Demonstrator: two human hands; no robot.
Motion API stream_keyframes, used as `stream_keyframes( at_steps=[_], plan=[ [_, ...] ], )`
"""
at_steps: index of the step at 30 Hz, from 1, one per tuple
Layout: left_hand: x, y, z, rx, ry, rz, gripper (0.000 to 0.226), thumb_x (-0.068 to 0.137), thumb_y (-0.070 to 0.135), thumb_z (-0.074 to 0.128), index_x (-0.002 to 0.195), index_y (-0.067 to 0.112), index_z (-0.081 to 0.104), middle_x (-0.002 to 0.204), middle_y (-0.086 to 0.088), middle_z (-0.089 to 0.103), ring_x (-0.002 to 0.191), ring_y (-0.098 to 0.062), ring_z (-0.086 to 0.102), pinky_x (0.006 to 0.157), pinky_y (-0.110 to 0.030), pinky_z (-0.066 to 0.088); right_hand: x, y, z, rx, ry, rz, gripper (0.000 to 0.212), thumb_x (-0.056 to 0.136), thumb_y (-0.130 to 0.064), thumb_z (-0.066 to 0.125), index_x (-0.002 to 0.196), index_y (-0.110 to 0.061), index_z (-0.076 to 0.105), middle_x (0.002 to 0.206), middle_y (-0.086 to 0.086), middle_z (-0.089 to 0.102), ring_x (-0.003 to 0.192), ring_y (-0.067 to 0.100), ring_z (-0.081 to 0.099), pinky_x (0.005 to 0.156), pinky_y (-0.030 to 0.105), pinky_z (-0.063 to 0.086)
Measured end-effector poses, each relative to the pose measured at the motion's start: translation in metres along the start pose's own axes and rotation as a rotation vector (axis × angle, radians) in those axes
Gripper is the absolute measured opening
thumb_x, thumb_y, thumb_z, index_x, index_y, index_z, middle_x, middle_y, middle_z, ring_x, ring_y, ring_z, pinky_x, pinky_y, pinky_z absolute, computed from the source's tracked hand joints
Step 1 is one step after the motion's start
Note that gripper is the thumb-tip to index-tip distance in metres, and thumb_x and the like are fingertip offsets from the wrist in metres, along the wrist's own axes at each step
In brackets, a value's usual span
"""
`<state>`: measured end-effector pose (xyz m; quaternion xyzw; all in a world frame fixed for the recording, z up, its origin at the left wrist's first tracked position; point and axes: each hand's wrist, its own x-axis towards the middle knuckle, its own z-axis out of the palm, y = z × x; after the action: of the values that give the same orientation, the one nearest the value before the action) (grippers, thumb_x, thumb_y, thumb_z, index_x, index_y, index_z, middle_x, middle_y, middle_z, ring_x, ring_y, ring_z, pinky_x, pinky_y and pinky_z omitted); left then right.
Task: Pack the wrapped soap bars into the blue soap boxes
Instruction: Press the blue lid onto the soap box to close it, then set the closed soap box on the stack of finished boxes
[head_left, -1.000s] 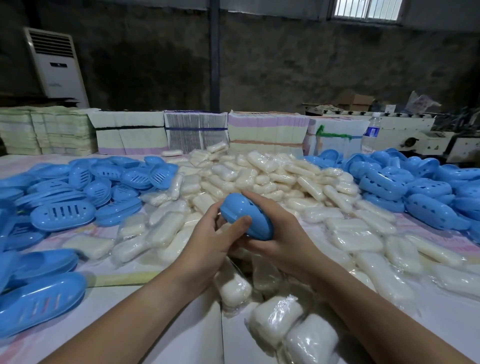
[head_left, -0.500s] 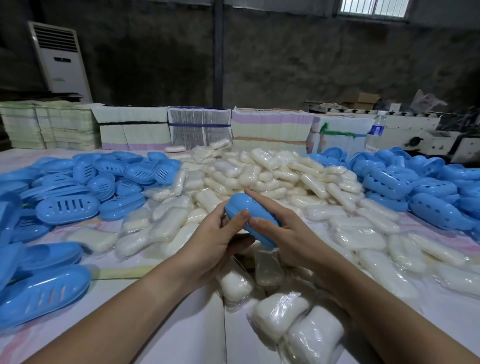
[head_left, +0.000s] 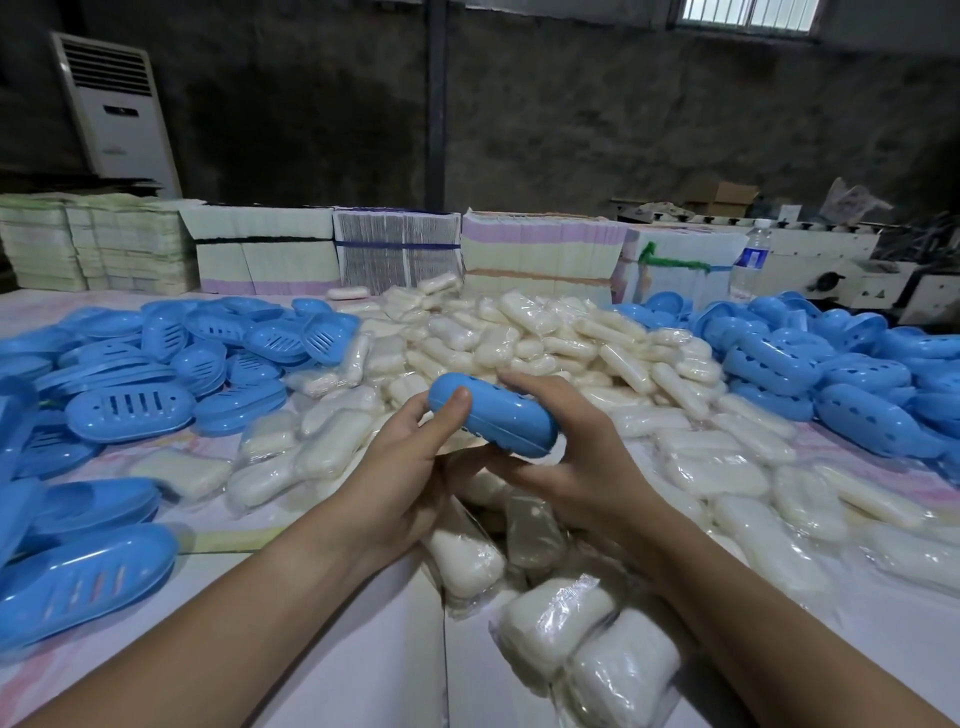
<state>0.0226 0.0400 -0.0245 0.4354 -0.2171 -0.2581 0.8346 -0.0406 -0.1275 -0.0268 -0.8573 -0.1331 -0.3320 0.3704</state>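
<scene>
A heap of wrapped soap bars (head_left: 524, 338) covers the table (head_left: 363, 649); above it, left hand (head_left: 400, 467) and right hand (head_left: 582, 467) clamp a blue soap box (head_left: 498, 415), tilted flatter than a second ago and apparently snapped closed.

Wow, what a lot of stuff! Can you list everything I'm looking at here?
closed soap box: one, blue, held above the soap pile
wrapped soap bars: many, white, heaped across the table's middle
box halves: many, blue, piled left
closed boxes: many, blue, piled right
paper stacks: several, pale, along the table's back edge
water bottle: one, clear, back right
air conditioner: one, white, back left
table: one, white
left hand: grips the box's left end
right hand: fingers curled round its right end
</scene>
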Motion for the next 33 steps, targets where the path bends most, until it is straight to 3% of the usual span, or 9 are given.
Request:
stream_keyframes(
  at_steps=[3, 6, 10, 14, 18, 23, 26, 28, 33],
  plan=[
    [0.001, 0.003, -0.007, 0.041, -0.025, 0.007, 0.059, 0.078, 0.032, 0.072, 0.132, 0.011, 0.057, 0.121, -0.014, 0.071, 0.1, -0.031, 0.073, 0.081, -0.027, 0.06, 0.003, 0.001, -0.004, -0.004, 0.083, -0.083, 0.048, 0.076, -0.009, 0.083, 0.12, -0.009, 0.065, 0.112, -0.002, 0.068, 0.104, 0.014, 0.064, 0.089, 0.036, 0.052],
    [0.005, 0.004, -0.019, 0.48, -0.061, 0.163, 0.049, 0.083, 0.023, 0.08, 0.125, 0.036, 0.059, 0.126, 0.005, 0.066, 0.102, -0.024, 0.071, 0.089, -0.039, 0.06, 0.003, 0.001, -0.014, 0.06, 0.072, -0.065, 0.034, 0.08, -0.011, 0.079, 0.112, -0.015, 0.066, 0.106, -0.006, 0.069, 0.098, 0.011, 0.065, 0.084, 0.025, 0.051],
    [0.005, 0.01, -0.028, 0.781, -0.083, 0.322, 0.04, 0.081, 0.024, 0.07, 0.113, 0.045, 0.061, 0.108, 0.015, 0.07, 0.096, -0.011, 0.07, 0.078, -0.024, 0.058, 0.0, 0.001, -0.023, 0.068, 0.012, -0.027, 0.036, 0.08, -0.007, 0.079, 0.114, -0.006, 0.067, 0.104, -0.003, 0.069, 0.095, 0.015, 0.066, 0.082, 0.032, 0.052],
    [0.004, 0.01, -0.03, 0.857, -0.107, 0.357, 0.04, 0.081, 0.026, 0.072, 0.114, 0.047, 0.06, 0.115, 0.016, 0.068, 0.104, -0.011, 0.069, 0.085, -0.025, 0.058, -0.001, 0.001, -0.028, 0.136, -0.062, 0.068, 0.043, 0.079, -0.014, 0.08, 0.12, -0.013, 0.065, 0.107, -0.002, 0.069, 0.098, 0.018, 0.065, 0.084, 0.043, 0.054],
    [0.001, 0.01, -0.028, 0.999, -0.147, 0.425, 0.043, 0.083, 0.026, 0.075, 0.115, 0.049, 0.057, 0.114, 0.018, 0.068, 0.105, -0.011, 0.068, 0.085, -0.024, 0.057, -0.002, -0.001, -0.04, 0.345, -0.231, 0.258, 0.051, 0.081, -0.042, 0.065, 0.127, -0.022, 0.062, 0.119, 0.0, 0.063, 0.106, 0.015, 0.062, 0.085, 0.028, 0.052],
    [-0.002, 0.004, -0.024, 1.084, -0.195, 0.479, 0.04, 0.087, 0.034, 0.072, 0.122, 0.044, 0.057, 0.119, 0.023, 0.066, 0.114, -0.006, 0.063, 0.096, -0.034, 0.053, -0.002, -0.003, -0.042, 0.311, -0.397, 0.323, 0.043, 0.089, -0.029, 0.058, 0.131, -0.024, 0.057, 0.115, -0.019, 0.06, 0.102, 0.0, 0.059, 0.086, 0.019, 0.048],
    [-0.001, 0.004, -0.022, 1.102, -0.135, 0.507, 0.05, 0.088, 0.022, 0.073, 0.126, 0.047, 0.052, 0.121, 0.026, 0.063, 0.115, 0.007, 0.058, 0.095, -0.021, 0.052, -0.003, -0.004, -0.047, 0.275, -0.322, 0.322, 0.034, 0.089, -0.034, 0.059, 0.123, -0.029, 0.06, 0.11, -0.016, 0.062, 0.093, 0.0, 0.059, 0.077, 0.015, 0.046],
    [-0.001, 0.006, -0.022, 1.101, -0.111, 0.507, 0.052, 0.082, 0.033, 0.069, 0.126, 0.052, 0.049, 0.121, 0.028, 0.061, 0.114, 0.014, 0.055, 0.089, -0.011, 0.049, -0.008, -0.001, -0.06, 0.189, -0.27, 0.334, 0.035, 0.084, -0.047, 0.06, 0.118, -0.041, 0.06, 0.109, -0.018, 0.062, 0.091, 0.002, 0.06, 0.076, 0.016, 0.047],
    [0.005, 0.005, -0.035, 1.236, -0.103, 0.466, 0.049, 0.074, 0.056, 0.065, 0.121, 0.063, 0.051, 0.116, 0.032, 0.062, 0.111, 0.013, 0.056, 0.083, -0.02, 0.049, -0.039, 0.016, -0.125, -0.111, -0.079, 0.454, 0.035, 0.079, -0.061, 0.055, 0.115, -0.06, 0.053, 0.096, -0.025, 0.064, 0.081, 0.001, 0.062, 0.067, 0.012, 0.047]
  ],
)
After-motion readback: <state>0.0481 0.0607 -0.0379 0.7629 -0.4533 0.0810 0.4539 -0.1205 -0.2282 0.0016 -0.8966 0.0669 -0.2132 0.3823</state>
